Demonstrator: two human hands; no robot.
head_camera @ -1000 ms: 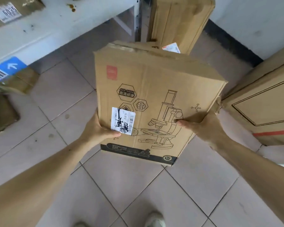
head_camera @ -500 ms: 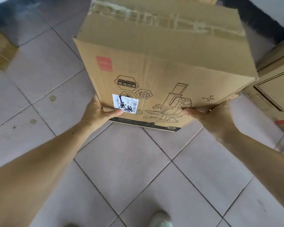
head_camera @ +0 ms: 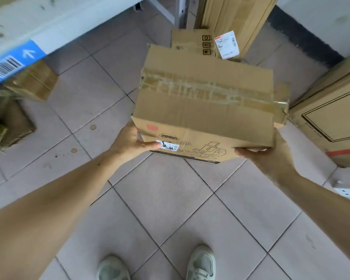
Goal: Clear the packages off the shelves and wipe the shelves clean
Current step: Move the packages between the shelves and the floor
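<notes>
Presently a taped cardboard box (head_camera: 206, 110) is held above the tiled floor (head_camera: 170, 199), gripped at its near lower corners by the left hand (head_camera: 130, 141) and right hand (head_camera: 271, 156), thumbs pressed on the printed face. Beyond the box, smaller cartons (head_camera: 192, 42) are stacked; left of it, a shelf edge (head_camera: 49, 27); right of it, a large carton (head_camera: 331, 118), nearly touching.

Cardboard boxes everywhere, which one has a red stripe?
The large box at far right, standing on the floor; a red stripe crosses its lower face, unlike the plain others.
</notes>
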